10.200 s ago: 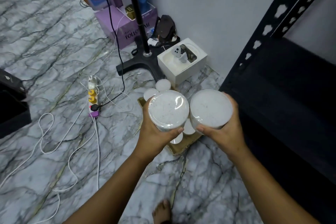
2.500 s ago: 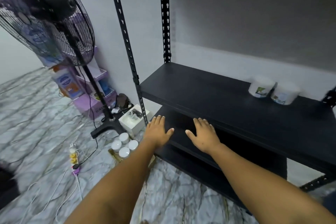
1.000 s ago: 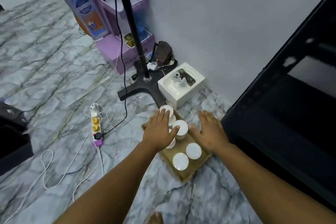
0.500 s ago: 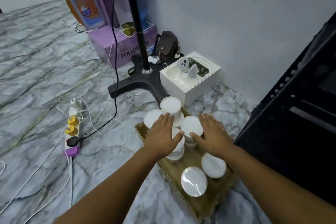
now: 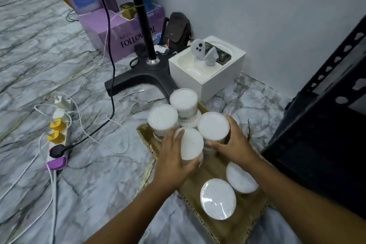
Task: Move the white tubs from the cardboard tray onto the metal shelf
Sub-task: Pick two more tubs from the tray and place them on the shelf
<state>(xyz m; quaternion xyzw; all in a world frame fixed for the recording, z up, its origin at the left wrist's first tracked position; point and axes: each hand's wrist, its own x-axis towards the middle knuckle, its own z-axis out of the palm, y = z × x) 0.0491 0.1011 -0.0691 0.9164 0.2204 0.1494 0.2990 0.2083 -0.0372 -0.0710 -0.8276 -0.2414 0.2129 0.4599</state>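
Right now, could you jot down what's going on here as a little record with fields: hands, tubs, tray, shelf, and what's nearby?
left hand: wrapped around one white tub
right hand: wrapped around a second white tub
other tubs: four more on the cardboard tray, one stacked at the far end, one beside it, two nearest the person
metal shelf: black, to the right, no tub visible on the part shown
nearby: fan stand base, white box, power strip on the marble floor

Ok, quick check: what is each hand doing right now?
Left hand: closed around a white tub.
Right hand: closed around another white tub.
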